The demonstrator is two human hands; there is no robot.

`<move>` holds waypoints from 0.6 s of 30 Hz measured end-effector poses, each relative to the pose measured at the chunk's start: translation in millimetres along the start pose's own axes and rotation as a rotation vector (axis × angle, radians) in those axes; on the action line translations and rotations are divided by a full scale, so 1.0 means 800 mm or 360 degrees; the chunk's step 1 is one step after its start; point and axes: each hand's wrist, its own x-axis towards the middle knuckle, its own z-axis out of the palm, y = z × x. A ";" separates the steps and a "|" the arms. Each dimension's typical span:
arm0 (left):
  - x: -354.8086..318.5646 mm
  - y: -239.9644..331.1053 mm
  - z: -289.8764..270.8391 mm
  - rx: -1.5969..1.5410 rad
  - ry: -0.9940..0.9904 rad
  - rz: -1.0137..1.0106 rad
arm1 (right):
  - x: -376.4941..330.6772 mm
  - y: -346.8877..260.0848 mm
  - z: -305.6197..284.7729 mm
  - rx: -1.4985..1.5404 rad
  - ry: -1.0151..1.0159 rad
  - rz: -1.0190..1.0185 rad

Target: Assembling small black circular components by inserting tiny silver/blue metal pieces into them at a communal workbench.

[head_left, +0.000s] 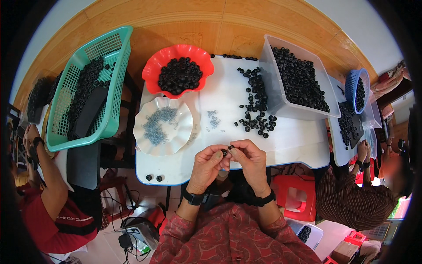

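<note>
Above the table's front edge, my left hand (208, 163) pinches a small black round part with a hole (224, 152) between thumb and fingers. Facing it, my right hand (249, 163) is closed on another small dark piece (231, 147), mostly hidden by the fingertips. The two pieces are close together; I cannot tell whether they touch. Beyond my hands, loose black round parts (255, 97) are scattered on the white table (220, 114). Small clear bluish pieces (213, 119) form a little pile, and more lie in a white scalloped dish (141, 136).
A red scalloped bowl (149, 66) and a clear bin (281, 108) hold black parts. Two black parts (154, 177) lie at the near left corner. A green basket (57, 132) stands left. People sit on both sides, one in a striped shirt (351, 198). A red stool (294, 191) stands below.
</note>
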 end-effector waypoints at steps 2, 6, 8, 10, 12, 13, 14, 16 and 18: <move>0.001 0.000 -0.001 -0.0026 -0.0005 -0.0001 | -0.002 -0.001 0.000 0.0080 -0.0025 0.0008; 0.001 0.001 -0.004 -0.0070 -0.0022 -0.0026 | -0.004 -0.008 0.005 0.0262 -0.0099 0.0005; 0.001 0.001 -0.004 -0.0066 -0.0031 -0.0031 | -0.004 -0.006 0.007 0.0229 -0.0090 -0.0051; 0.001 0.002 -0.002 -0.0070 -0.0024 -0.0039 | -0.004 -0.004 0.007 0.0196 -0.0083 -0.0108; 0.001 0.003 0.000 -0.0060 -0.0008 -0.0046 | -0.003 -0.001 0.006 0.0051 -0.0046 -0.0152; 0.001 0.003 0.000 -0.0051 0.0007 -0.0054 | -0.003 0.000 0.006 0.0051 -0.0049 -0.0151; 0.001 0.003 0.000 -0.0051 0.0008 -0.0052 | -0.004 0.000 0.006 0.0060 -0.0051 -0.0135; 0.000 0.003 0.001 -0.0051 0.0011 -0.0048 | -0.004 0.000 0.006 0.0069 -0.0055 -0.0118; 0.001 0.002 0.001 -0.0048 0.0017 -0.0045 | -0.004 0.000 0.006 0.0065 -0.0057 -0.0124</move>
